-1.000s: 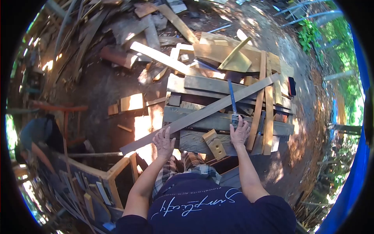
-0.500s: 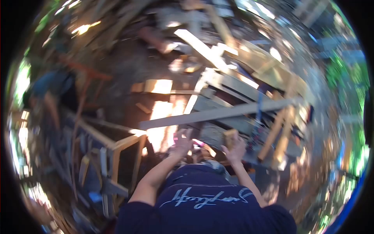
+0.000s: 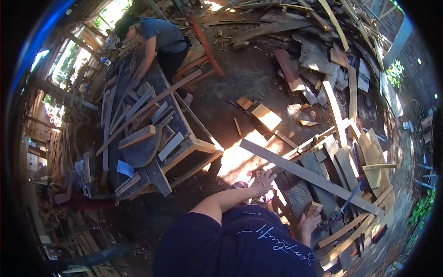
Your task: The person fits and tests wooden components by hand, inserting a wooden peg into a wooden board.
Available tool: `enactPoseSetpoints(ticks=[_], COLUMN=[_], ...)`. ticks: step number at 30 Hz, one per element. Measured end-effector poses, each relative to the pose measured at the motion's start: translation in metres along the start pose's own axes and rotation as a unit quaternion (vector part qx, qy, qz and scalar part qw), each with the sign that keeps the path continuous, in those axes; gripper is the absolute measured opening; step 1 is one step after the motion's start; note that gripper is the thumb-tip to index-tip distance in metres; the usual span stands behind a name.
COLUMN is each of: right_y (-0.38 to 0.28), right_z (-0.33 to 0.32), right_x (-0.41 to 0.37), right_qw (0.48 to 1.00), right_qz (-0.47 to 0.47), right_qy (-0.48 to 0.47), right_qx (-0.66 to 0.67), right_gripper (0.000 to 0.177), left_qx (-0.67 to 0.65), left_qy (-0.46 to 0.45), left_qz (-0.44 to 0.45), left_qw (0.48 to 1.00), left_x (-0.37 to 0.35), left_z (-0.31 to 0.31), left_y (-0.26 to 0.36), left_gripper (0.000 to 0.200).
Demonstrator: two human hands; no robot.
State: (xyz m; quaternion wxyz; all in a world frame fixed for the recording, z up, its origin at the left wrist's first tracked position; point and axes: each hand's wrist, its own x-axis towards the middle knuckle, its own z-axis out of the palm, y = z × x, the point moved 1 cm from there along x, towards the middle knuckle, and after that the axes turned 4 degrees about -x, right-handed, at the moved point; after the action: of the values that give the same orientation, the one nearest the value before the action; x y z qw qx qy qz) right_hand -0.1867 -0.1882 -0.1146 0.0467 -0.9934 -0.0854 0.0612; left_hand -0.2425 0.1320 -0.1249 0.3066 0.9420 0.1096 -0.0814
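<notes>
My left hand (image 3: 264, 181) is stretched forward, fingers apart and holding nothing, close to the near edge of a long flat board (image 3: 302, 174). That board lies slantwise across stacked wood pieces. Lower right, my right hand (image 3: 309, 222) has its fingers around a small wooden block (image 3: 314, 207), beside a dark grey plank (image 3: 299, 198). Just right of that hand is a blue bar-like tool (image 3: 351, 195), partly under the long board.
A workbench (image 3: 184, 152) loaded with wood strips stands to the left, where another person (image 3: 164, 37) bends over it beside an orange frame (image 3: 203, 44). Wooden blocks (image 3: 266, 117) lie on the floor ahead. Scrap planks (image 3: 318, 55) are heaped at the upper right.
The view has swung left and become sharper, bringing the workbench and the other person further into view. My right hand keeps the block; my left stays near the long board.
</notes>
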Motion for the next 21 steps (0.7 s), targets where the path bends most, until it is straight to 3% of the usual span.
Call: enactPoseSetpoints(ticks=[4, 8, 10, 18, 20, 21], right_y=[0.001, -0.001, -0.001, 0.003, 0.000, -0.003], right_z=[0.000, -0.003, -0.004, -0.009, -0.014, -0.018], right_x=[0.000, 0.001, 0.002, 0.002, -0.003, 0.000], right_qw=[1.000, 0.999, 0.995, 0.994, 0.995, 0.987], right_qz=[-0.009, -0.015, 0.013, -0.001, 0.007, 0.043], right_qy=[-0.014, -0.027, -0.094, -0.105, -0.102, -0.143], right_qx=[-0.004, -0.023, -0.036, -0.023, -0.003, 0.062], right_gripper=[0.113, 0.115, 0.111, 0.113, 0.112, 0.111], left_qx=[0.010, -0.010, -0.007, -0.024, -0.098, -0.147], left_qy=[0.017, -0.023, -0.025, -0.020, -0.057, -0.081], left_qz=[-0.012, -0.053, -0.059, -0.055, -0.083, -0.058], left_qw=[1.000, 0.998, 0.998, 0.998, 0.990, 0.984], left_x=[-0.017, -0.029, -0.035, -0.033, -0.021, -0.006], left_z=[-0.004, -0.006, -0.008, -0.008, -0.019, -0.019], left_y=[-0.011, -0.019, -0.022, -0.025, -0.015, -0.018], left_gripper=[0.057, 0.048, 0.048, 0.043, 0.043, 0.045])
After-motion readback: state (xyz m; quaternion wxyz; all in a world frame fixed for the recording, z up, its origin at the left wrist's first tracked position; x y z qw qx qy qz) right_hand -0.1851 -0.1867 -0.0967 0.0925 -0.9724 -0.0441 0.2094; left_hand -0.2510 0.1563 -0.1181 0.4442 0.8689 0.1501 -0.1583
